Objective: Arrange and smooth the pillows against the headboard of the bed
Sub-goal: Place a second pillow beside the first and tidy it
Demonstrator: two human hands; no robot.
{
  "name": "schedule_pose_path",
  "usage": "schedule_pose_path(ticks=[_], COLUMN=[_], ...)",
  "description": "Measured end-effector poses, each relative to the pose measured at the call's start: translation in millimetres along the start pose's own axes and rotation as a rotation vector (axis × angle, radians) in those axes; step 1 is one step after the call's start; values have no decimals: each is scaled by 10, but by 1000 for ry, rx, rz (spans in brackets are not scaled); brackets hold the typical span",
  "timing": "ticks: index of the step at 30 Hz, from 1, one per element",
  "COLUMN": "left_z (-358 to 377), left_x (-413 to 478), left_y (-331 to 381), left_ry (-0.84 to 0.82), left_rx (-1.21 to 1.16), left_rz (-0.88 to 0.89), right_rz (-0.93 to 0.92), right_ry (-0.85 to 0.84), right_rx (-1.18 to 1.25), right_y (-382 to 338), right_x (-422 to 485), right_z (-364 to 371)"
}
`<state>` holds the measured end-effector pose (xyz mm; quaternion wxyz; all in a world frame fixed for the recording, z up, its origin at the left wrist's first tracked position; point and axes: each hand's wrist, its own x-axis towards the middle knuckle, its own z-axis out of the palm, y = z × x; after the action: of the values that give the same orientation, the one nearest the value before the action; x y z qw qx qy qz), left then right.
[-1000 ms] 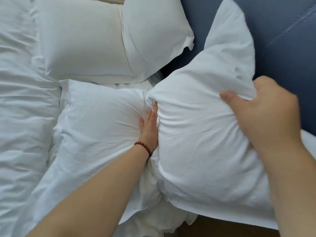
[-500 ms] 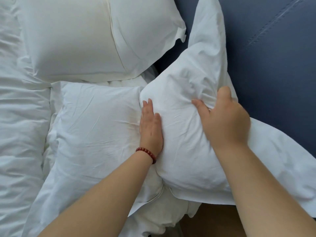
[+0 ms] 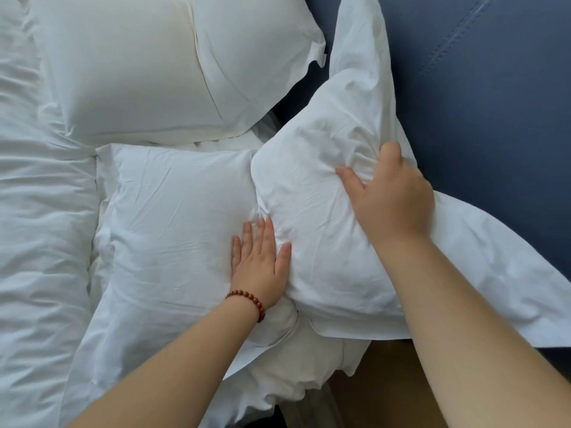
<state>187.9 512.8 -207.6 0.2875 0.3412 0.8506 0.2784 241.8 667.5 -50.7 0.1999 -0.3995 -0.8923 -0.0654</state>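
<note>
Left: the left hand (image 3: pixel 262 267) lies flat, fingers straight, where two pillows meet
Right: the right hand (image 3: pixel 392 199) grabs a bunch of cloth on the leaning pillow (image 3: pixel 324 242)
Pillows: the leaning pillow rests on the headboard (image 3: pixel 494 118) past the right hand; the flat pillow (image 3: pixel 173 217) is under the left hand
Risk: if the right hand lets go too soon, the leaning pillow may flop down; the tight grab may leave wrinkles

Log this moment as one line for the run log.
left hand flat on middle pillow | right hand grips right pillow | right pillow against blue headboard
</note>
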Motion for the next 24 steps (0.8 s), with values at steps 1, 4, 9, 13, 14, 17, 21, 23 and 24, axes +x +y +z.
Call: schedule_pose_path(ticks=[1,4,9,13,14,17,21,23,24], left_z=[-49,-169,-95,-103,-128,-236,-396,-427,-424], left_x=[31,-22,-454,-839,-939,-1179,-1238,-1182,-1165], left_y=[24,0,-506,-784,-866,-1156,-1496,-1589,-1620], left_ry=[3,67,-2,19,29,71,138,126,110], left_rx=[-48,-6,556,614,630,654,631,628,630], left_rz=[-5,49,231,342,355,313,178,157,161], right_rz=[2,-12,-357,-485,-493,-375,-293,-285,-275], right_ry=[41,43,-284,-528,-574,-548,-509,-523,-530], right_rx=[-19,-158,-297,-300,-289,-94,-9,15,32], right_y=[4,-25,-112,-270,-318,-429,-433,-423,-426], right_x=[-37,-277,-945,-1628,-1800,-1995,-1874,-1899,-1941], right_z=[-15,-110,-67,302,419,691,1026,1205,1289])
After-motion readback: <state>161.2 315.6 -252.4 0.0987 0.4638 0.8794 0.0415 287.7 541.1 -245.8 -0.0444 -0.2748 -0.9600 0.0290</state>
